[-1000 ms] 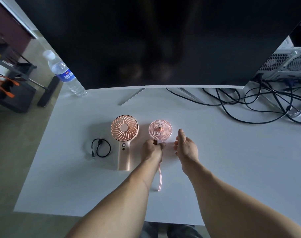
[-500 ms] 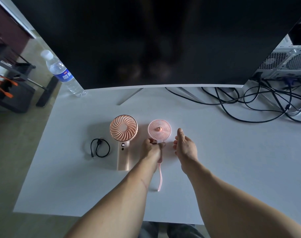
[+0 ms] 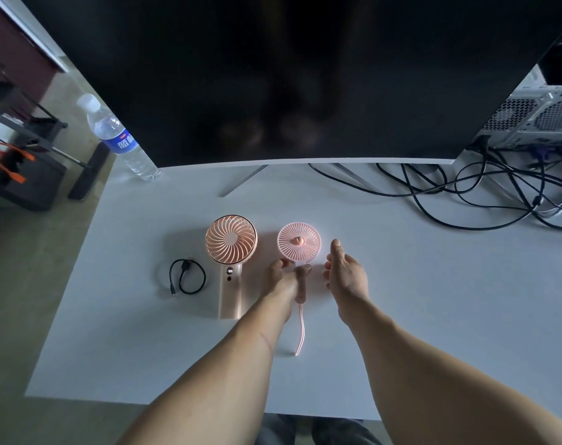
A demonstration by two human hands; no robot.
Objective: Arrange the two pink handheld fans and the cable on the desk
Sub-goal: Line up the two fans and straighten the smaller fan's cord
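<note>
Fans lie side by side near the middle of the white counter [image 3: 433,300], heads toward the monitor [image 3: 289,75]. The big fan [image 3: 230,243] is on the left, flat, its handle pointing back at the person; the small fan [image 3: 298,243] is just to its right, flat too, with a pink strap [image 3: 301,332] trailing from its handle toward the near edge. The cable [image 3: 187,277], black and looped, sits just left of the big fan, apart from it. The left hand [image 3: 284,279] rests over the small fan's handle, just below its head, fingers [image 3: 303,269] loosely curled and slightly apart; whether they pinch the handle or only touch it I cannot tell. The right hand [image 3: 345,274] is just right of the small fan, edge-on, fingers together and straight, holding nothing and not touching the fan. A water bottle [image 3: 119,139] stands at the far left corner, and dark wires [image 3: 465,194] sprawl at the far right beside a computer case [image 3: 536,120].
</note>
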